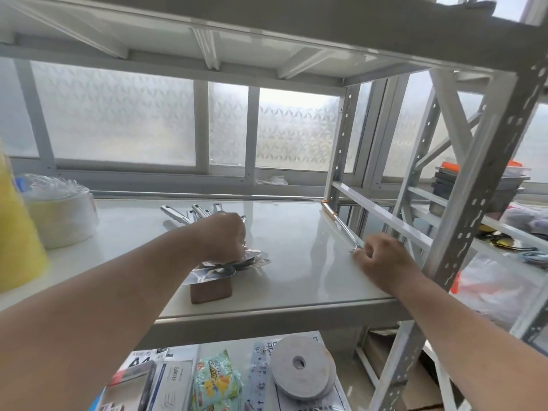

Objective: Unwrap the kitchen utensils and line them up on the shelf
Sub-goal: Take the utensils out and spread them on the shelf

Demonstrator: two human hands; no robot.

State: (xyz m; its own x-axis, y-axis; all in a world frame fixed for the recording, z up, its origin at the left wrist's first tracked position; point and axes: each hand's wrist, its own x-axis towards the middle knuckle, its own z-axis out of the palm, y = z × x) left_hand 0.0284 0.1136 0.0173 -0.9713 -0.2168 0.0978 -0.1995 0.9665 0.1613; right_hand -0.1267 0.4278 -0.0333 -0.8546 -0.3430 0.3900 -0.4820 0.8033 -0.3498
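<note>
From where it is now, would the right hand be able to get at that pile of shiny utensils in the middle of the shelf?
Probably yes. The shelf top between the right hand and the pile of utensils is bare, so the way looks free. But the left hand already rests on the pile, covering much of it.

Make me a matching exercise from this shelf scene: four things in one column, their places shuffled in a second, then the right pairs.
Things
1. bundle of shiny steel utensils
2. long thin metal utensil with a copper-coloured band
3. grey roll of tape
4. brown wooden block

Places
A. lower shelf, on printed papers
B. along the shelf's right edge, near end at the right hand
C. under the left hand, mid-shelf
D. near the front edge, beneath the steel blades

Pairs: 1-C, 2-B, 3-A, 4-D
</note>
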